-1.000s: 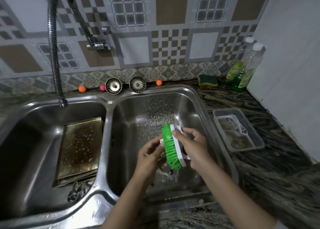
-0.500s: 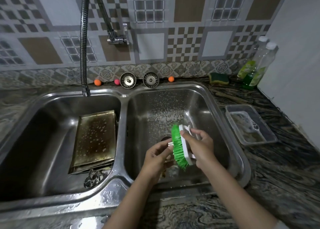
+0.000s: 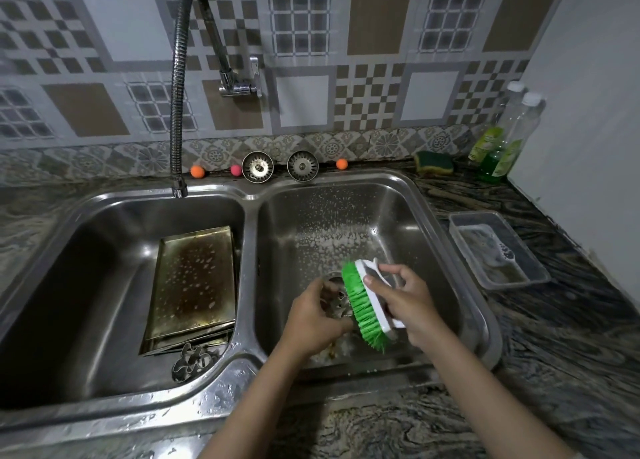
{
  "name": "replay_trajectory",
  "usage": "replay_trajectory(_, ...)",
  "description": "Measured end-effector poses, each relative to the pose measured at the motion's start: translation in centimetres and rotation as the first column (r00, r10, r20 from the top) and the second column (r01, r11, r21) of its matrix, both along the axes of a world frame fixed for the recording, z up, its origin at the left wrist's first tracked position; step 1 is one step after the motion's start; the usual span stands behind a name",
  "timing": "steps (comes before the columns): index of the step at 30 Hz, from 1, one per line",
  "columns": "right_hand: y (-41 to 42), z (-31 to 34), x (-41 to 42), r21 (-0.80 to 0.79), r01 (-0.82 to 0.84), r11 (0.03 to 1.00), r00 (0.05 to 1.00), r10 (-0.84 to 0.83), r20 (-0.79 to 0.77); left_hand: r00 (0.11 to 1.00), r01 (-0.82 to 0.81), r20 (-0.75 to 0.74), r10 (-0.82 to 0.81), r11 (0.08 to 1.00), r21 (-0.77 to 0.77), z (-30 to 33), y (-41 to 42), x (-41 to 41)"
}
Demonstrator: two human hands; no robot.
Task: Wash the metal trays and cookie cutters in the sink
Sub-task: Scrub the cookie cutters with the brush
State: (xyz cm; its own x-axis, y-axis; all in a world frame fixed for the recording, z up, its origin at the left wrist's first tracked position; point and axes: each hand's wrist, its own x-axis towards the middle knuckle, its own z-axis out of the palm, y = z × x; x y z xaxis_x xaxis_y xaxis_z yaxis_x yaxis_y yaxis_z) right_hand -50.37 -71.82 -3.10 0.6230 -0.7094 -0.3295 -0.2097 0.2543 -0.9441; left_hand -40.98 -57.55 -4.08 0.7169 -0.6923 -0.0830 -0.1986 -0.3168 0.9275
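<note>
While the left hand [image 3: 313, 314] pinches a small metal cookie cutter [image 3: 337, 302] over the right basin's drain, exactly as a second ago, the right hand [image 3: 403, 301] clenches the green-bristled white scrubbing brush [image 3: 367, 306] against it, so scrubbing continues. Farther left, stained metal trays [image 3: 194, 282] and another cutter [image 3: 192, 360] await in the steel sink [image 3: 249, 361].

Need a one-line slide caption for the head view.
Right hand scrubs a metal cookie cutter, held by the left hand, with a green-bristled white brush over the right steel basin.
</note>
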Motion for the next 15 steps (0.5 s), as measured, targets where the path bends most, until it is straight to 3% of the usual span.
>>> replay_trajectory(4,0.3,-0.5,-0.1,0.127,0.066,0.990,0.998,-0.067,0.003,0.996,-0.070,-0.058,0.062,0.987,-0.144,-0.2,0.3,0.1)
replay_trajectory(9,0.9,-0.9,0.2,0.141,0.016,0.990,1.000,-0.013,-0.020,0.982,-0.116,-0.177,0.062,0.941,-0.319,-0.2,0.3,0.1)
replay_trajectory(15,0.3,0.3,0.5,0.161,0.044,0.986,0.997,-0.054,0.058,0.953,-0.143,-0.301,0.028,0.918,-0.370,-0.6,-0.1,0.9)
